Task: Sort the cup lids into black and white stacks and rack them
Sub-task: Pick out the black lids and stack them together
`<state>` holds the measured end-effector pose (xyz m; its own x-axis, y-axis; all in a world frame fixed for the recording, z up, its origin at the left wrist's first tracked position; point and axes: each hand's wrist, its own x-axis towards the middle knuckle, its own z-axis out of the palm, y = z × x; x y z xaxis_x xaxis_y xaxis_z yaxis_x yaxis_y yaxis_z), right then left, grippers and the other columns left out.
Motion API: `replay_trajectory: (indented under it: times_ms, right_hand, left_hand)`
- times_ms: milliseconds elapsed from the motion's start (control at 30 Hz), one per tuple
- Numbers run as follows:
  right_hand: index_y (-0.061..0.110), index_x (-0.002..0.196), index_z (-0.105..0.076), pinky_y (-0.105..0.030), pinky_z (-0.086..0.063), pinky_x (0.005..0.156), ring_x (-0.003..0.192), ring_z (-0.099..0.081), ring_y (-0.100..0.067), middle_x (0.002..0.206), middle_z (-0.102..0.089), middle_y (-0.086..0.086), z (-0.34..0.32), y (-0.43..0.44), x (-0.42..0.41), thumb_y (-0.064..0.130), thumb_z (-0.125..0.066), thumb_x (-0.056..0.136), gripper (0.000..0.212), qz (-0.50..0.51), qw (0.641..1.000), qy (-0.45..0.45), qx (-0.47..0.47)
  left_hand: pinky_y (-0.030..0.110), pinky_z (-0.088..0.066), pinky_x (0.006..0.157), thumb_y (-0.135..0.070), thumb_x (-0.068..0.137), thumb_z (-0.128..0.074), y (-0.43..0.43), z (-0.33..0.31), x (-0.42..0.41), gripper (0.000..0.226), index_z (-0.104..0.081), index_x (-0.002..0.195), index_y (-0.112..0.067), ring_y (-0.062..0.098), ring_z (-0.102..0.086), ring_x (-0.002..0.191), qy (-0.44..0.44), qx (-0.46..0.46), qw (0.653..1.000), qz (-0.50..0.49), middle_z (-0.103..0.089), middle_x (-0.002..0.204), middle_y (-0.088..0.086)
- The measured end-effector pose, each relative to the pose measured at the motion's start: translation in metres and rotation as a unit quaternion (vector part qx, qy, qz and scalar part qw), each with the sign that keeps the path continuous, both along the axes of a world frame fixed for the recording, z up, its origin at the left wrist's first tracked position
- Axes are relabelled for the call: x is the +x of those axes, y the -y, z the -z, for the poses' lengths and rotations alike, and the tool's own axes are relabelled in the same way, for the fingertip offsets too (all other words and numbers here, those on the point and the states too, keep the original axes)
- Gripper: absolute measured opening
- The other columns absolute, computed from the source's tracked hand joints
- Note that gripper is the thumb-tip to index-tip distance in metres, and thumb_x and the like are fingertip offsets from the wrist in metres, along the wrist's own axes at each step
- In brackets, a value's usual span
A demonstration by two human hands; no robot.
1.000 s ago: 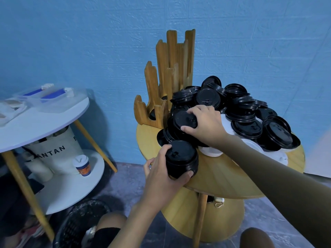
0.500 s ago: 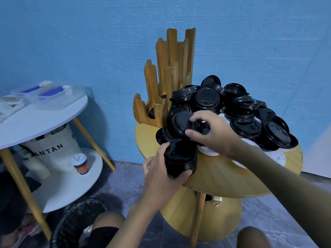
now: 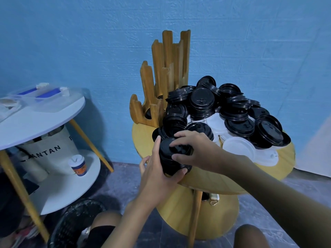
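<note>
Head view, nearest first: a bare knee (image 3: 249, 235) at the bottom edge, with a dark mesh bin (image 3: 71, 226) on the grey floor to its left.

Left hand (image 3: 157, 176) – thumb and fingers curled round a black stack (image 3: 170, 165) of lids and gripping its side. The stack sits at the near edge of the round wooden table (image 3: 223, 183). Can't tell if its base rests on the tabletop or hangs just off the rim.

Right hand (image 3: 195, 153) comes in from the right over the stack, fingertips pinching the top lid (image 3: 180, 150) by its rim. That lid lies roughly level on the stack.

Behind the hands, loose black lids (image 3: 202, 102) are heaped across the table, some nested in short tilted stacks. White lids (image 3: 238, 147) lie under and in front of the heap, mostly on the right side.

Wooden rack (image 3: 168, 68) stands at the back left of the table, touching the heap – tall upright slats. I can see something dark low in one front slot but can't make out what it is.

Off to the left, well apart: a white two-tier side table (image 3: 44, 120) with a clear plastic box (image 3: 46, 93) on top. A canvas bag (image 3: 48, 149) and a lidded paper cup (image 3: 78, 165) sit on its lower shelf. Blue wall behind everything.
</note>
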<state>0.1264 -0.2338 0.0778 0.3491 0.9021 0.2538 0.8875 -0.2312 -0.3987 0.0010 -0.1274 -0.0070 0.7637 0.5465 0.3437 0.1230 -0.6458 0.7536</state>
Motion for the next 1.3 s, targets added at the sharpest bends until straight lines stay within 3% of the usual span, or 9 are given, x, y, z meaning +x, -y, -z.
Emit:
replay_trajectory:
  times_ms: [133,267,400,633,867,1000,1067,1200,1300]
  right_hand:
    - [0.033,0.120,-0.066,-0.041,-0.030,0.109,0.123,-0.046,-0.017,0.137,-0.053,0.005,0.004,-0.001,0.003,0.048,-0.064,0.089,0.034,-0.015,1.000,0.018,-0.016]
    - [0.025,0.102,-0.070,-0.043,-0.043,0.097,0.105,-0.056,-0.012,0.108,-0.066,0.009,0.007,0.000,0.020,0.051,-0.056,0.089,0.032,0.054,0.990,0.021,0.127]
    - [0.027,0.123,-0.062,-0.038,-0.025,0.105,0.128,-0.041,-0.021,0.135,-0.053,0.003,0.009,0.006,0.050,0.055,-0.064,0.085,0.048,0.203,0.971,0.111,0.058]
    - [0.033,0.125,-0.057,-0.038,-0.024,0.101,0.123,-0.040,-0.018,0.132,-0.055,0.010,0.017,0.003,0.064,0.067,-0.058,0.082,0.054,0.235,0.961,0.148,-0.014]
    - [0.028,0.114,-0.062,-0.033,-0.023,0.093,0.116,-0.047,-0.018,0.119,-0.057,0.009,0.004,0.009,0.062,0.057,-0.063,0.083,0.042,0.239,0.964,0.065,0.101]
    - [0.026,0.112,-0.062,-0.046,-0.038,0.104,0.113,-0.052,-0.017,0.116,-0.057,0.009,-0.010,0.019,0.049,0.052,-0.066,0.081,0.041,0.185,0.967,-0.026,0.171]
    - [0.024,0.111,-0.064,-0.045,-0.041,0.103,0.112,-0.053,-0.014,0.115,-0.059,0.009,-0.012,0.020,0.035,0.049,-0.069,0.081,0.039,0.121,0.980,-0.052,0.152]
    - [0.021,0.107,-0.069,-0.042,-0.041,0.102,0.111,-0.053,-0.006,0.113,-0.063,0.011,-0.003,0.016,0.013,0.038,-0.075,0.082,0.031,0.024,0.993,-0.052,0.107]
    - [0.025,0.110,-0.070,-0.040,-0.036,0.106,0.113,-0.049,-0.001,0.119,-0.061,0.011,0.004,0.011,0.006,0.039,-0.074,0.083,0.031,0.004,0.995,-0.059,0.083]
  left_hand:
    - [0.047,-0.024,0.116,-0.055,0.079,-0.074,0.000,0.002,-0.002,0.091,-0.001,0.132,-0.069,-0.030,-0.011,0.110,-0.007,-0.004,1.000,-0.010,-0.045,0.122,-0.036]
    - [0.046,-0.025,0.115,-0.047,0.079,-0.077,0.001,0.000,-0.002,0.080,-0.016,0.130,-0.058,-0.039,-0.004,0.108,-0.006,0.007,1.000,-0.010,-0.039,0.116,-0.041]
    - [0.042,-0.024,0.115,-0.050,0.078,-0.077,0.001,0.000,-0.002,0.084,-0.011,0.127,-0.066,-0.034,-0.007,0.109,-0.009,0.006,1.000,-0.016,-0.038,0.117,-0.043]
    - [0.041,-0.025,0.115,-0.053,0.077,-0.076,0.000,0.001,-0.001,0.086,-0.008,0.126,-0.070,-0.027,-0.013,0.110,-0.003,0.002,1.000,-0.017,-0.039,0.118,-0.041]
    - [0.029,-0.018,0.108,-0.058,0.075,-0.073,-0.001,0.003,-0.001,0.085,-0.007,0.127,-0.069,-0.010,-0.016,0.110,0.001,0.001,1.000,-0.026,-0.040,0.119,-0.042]
    - [0.029,-0.018,0.110,-0.056,0.077,-0.075,-0.001,0.001,-0.002,0.087,-0.007,0.130,-0.067,-0.015,-0.019,0.116,0.006,0.001,1.000,-0.018,-0.039,0.119,-0.043]
    - [0.034,-0.017,0.114,-0.053,0.078,-0.076,-0.001,0.001,-0.002,0.091,-0.004,0.133,-0.066,-0.032,-0.009,0.113,0.004,0.008,1.000,-0.010,-0.038,0.119,-0.043]
    - [0.042,-0.018,0.118,-0.058,0.078,-0.074,-0.001,0.000,-0.002,0.107,0.014,0.138,-0.067,-0.019,-0.019,0.114,-0.011,-0.005,1.000,-0.008,-0.039,0.122,-0.044]
    - [0.037,-0.012,0.118,-0.056,0.080,-0.074,0.000,0.000,-0.001,0.113,0.020,0.142,-0.060,-0.032,-0.015,0.114,-0.013,0.008,1.000,-0.002,-0.036,0.122,-0.047]
